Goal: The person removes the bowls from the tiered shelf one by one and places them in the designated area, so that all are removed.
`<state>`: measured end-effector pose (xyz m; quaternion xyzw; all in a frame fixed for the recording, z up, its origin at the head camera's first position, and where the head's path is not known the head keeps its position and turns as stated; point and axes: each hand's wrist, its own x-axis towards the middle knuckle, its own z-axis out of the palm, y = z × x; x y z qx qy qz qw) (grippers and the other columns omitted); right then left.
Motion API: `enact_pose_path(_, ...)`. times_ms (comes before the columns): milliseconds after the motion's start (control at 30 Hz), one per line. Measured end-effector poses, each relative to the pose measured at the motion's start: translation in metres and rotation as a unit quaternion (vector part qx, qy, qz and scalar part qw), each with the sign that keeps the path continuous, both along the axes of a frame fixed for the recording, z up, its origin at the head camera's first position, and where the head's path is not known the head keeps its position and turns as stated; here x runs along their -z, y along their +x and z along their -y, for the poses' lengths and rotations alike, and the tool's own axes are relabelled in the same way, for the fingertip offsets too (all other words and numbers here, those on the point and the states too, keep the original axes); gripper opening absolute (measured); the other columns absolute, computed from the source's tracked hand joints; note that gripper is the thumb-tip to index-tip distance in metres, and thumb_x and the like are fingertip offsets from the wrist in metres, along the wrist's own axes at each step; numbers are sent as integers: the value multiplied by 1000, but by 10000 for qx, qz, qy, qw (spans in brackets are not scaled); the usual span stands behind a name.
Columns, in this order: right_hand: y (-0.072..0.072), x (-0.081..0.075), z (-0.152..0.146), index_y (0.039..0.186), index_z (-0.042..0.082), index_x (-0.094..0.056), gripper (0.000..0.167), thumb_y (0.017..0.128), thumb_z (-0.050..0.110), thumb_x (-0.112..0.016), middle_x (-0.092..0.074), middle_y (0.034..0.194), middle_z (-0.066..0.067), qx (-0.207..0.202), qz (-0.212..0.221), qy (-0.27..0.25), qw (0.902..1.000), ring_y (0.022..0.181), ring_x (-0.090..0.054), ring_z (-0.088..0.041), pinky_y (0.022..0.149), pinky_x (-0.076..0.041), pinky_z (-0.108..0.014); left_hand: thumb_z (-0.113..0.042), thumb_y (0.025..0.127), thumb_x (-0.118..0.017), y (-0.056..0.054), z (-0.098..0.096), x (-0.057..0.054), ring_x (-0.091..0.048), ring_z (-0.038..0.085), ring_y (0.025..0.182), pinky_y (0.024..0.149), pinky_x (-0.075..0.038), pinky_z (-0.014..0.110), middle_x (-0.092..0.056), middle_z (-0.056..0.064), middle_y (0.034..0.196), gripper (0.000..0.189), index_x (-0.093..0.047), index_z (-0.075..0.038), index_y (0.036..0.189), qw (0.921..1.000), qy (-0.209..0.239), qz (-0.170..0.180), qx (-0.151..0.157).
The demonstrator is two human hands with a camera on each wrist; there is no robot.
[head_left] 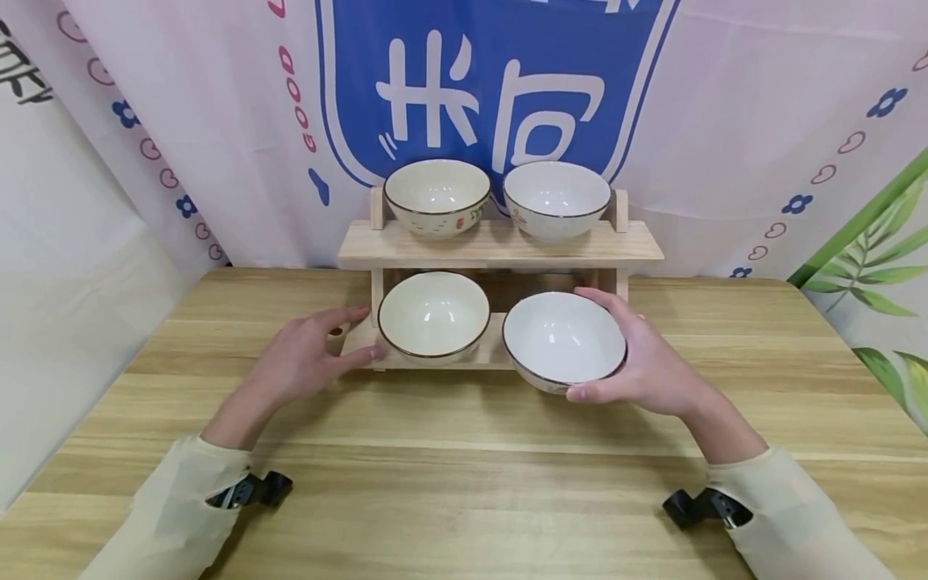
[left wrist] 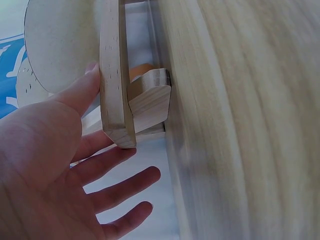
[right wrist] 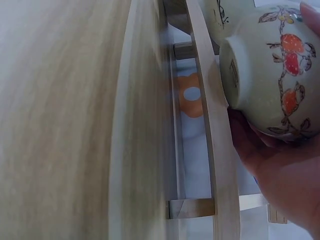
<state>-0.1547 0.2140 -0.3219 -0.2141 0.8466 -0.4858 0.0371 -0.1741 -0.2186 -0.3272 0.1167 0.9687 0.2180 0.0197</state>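
A two-tier wooden rack [head_left: 500, 246] stands on the table, with bowls on both tiers. My right hand [head_left: 645, 362] grips a white bowl [head_left: 564, 338] by its right side at the lower tier, the thumb near the front rim. In the right wrist view, red fruit decorates this bowl's outside [right wrist: 280, 75], and its foot is close to the board; whether they touch, I cannot tell. The left hand [head_left: 308, 354] holds the lower board's left end, thumb on one side, with some fingers spread in the left wrist view. Beside it sits a cream bowl [head_left: 435, 314].
On the upper tier are a flower-patterned cream bowl [head_left: 437, 197] and a white bowl [head_left: 557, 200]. Behind the rack hangs a printed curtain [head_left: 254, 161] with a blue emblem. The wood-grain table [head_left: 464, 483] extends in front and to both sides.
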Motion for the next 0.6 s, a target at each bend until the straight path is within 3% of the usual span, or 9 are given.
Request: enact_pose_path(600, 5, 1, 6, 161, 14, -33, 114, 67, 8, -96, -52, 148, -18, -1081, 193, -338, 9934, 127, -60, -38, 99, -59, -29, -69, 96, -65, -1, 0, 0, -65, 43, 128, 101, -56, 64, -57, 22, 156, 84, -52, -12, 157, 10000, -24, 16, -7)
